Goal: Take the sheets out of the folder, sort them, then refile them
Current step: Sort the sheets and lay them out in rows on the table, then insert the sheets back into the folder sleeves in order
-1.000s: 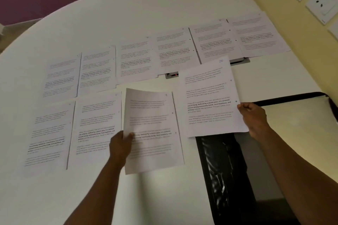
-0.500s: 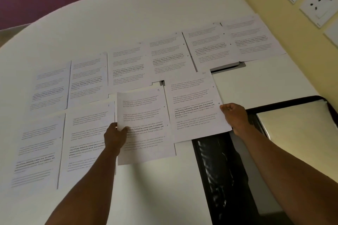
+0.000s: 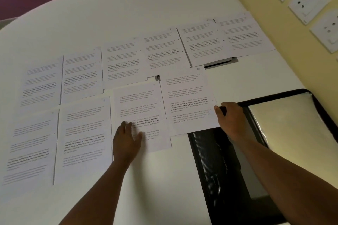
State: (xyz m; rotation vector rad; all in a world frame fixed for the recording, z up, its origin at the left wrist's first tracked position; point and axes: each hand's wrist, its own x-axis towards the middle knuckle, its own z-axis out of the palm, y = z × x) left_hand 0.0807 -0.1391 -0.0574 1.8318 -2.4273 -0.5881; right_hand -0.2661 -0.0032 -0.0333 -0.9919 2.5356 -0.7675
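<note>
Printed sheets lie in two rows on a table [image 3: 146, 5]: six in the far row [image 3: 128, 60], four in the near row [image 3: 82, 133], with an open folder [image 3: 256, 151] at near right.

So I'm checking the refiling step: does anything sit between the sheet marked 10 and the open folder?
Nothing visible does. The sheet marked 10 already overlaps the open folder at its near corner, with only the right hand at the sheet's edge there.
</note>
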